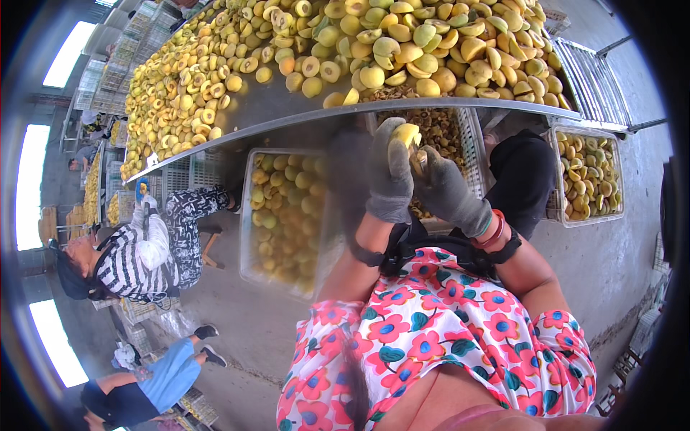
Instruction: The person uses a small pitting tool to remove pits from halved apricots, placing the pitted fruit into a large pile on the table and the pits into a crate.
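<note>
In a grey glove, my left hand (392, 167) grips a yellow fruit half (405, 134), apparently apricot or peach, just below the metal table's edge. Close against it on the right, my right hand (450, 188), gloved alike, is closed round a small brownish object (419, 157), whose kind cannot be told. Both hands are above a crate (474, 145) of brown pits and scraps. Beyond the edge, halved and whole yellow-green fruit (426, 43) lies heaped on the metal table (269, 108); the fruit on its left (183, 102) is mostly halves.
A plastic crate of fruit (245, 215) stands on the floor to the left, another crate (593, 220) to the right. A seated co-worker (145, 248) in a striped top is at the left. Another person (156, 382) is at lower left. A slatted metal rack (593, 81) adjoins the table.
</note>
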{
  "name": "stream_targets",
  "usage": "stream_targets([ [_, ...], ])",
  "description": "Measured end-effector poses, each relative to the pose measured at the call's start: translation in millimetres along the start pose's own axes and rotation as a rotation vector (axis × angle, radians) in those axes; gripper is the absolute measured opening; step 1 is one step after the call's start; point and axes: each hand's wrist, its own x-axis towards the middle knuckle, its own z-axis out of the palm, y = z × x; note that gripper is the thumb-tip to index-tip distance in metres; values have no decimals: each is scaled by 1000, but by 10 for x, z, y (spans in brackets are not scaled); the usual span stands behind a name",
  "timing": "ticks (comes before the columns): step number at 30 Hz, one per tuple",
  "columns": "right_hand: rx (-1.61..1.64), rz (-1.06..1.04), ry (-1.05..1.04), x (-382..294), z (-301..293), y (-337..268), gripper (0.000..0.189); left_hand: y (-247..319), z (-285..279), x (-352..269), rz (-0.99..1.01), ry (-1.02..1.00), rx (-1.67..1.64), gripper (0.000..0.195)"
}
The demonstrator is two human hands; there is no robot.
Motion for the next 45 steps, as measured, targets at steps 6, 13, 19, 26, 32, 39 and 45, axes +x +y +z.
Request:
stream_targets([
  [6,-404,-70,-134,19,19,1,31,44,17,-13,-27,39,64,45],
  [13,-4,141,-149,-16,6,30,29,-103,11,-88,-390,-15,-577,49],
  [19,-144,139,-169,-49,171,65,29,29,-21,-22,-507,28,-754,51],
  [26,-71,160,-242,31,165,88,27,10,-22,-17,-382,28,-587,53],
  [32,43,175,-212,-22,189,120,23,-33,-45,-13,-348,-28,-616,60],
  [39,1687,1190,61,156,-4,-264,21,41,-113,28,-434,-165,-754,64],
  [45,1399,1045,-139,92,-51,-243,13,0,-81,18,-367,63,-502,63],
])
